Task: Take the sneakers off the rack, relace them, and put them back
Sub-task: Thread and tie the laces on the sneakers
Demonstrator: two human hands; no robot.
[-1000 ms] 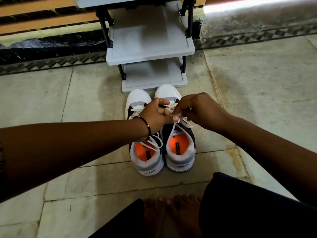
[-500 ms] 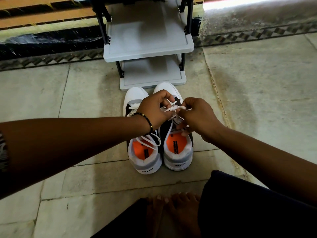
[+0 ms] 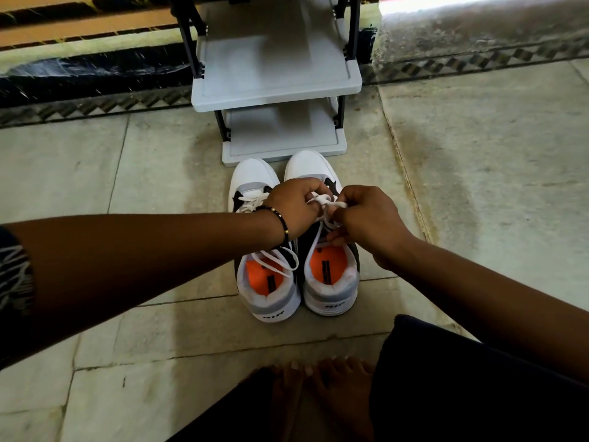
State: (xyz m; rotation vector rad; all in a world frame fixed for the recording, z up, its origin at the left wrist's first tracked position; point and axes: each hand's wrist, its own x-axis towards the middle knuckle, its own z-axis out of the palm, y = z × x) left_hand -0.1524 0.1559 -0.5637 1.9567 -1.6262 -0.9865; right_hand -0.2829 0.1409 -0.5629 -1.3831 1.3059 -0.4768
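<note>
Since earlier frames: hands shifted toward 12 o'clock along right sneaker, lace drawn tighter between them.

- Rack (image 3: 274, 90): at 12 o'clock, both visible shelves bare; return not yet done.
- Left sneaker (image 3: 267, 282): on floor at centre, off rack, lace tied in bow; judged finished.
- Right sneaker (image 3: 331, 282): touching left sneaker's 3 o'clock side; lacing judged underway.
- Left hand (image 3: 293, 208): fingers pinched on lace (image 3: 322, 199).
- Right hand (image 3: 366, 218): fingers clenched on same lace.

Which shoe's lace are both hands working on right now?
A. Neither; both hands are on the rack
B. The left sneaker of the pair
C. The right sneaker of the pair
C: the left hand and right hand pinch the white lace over the right sneaker.
</note>
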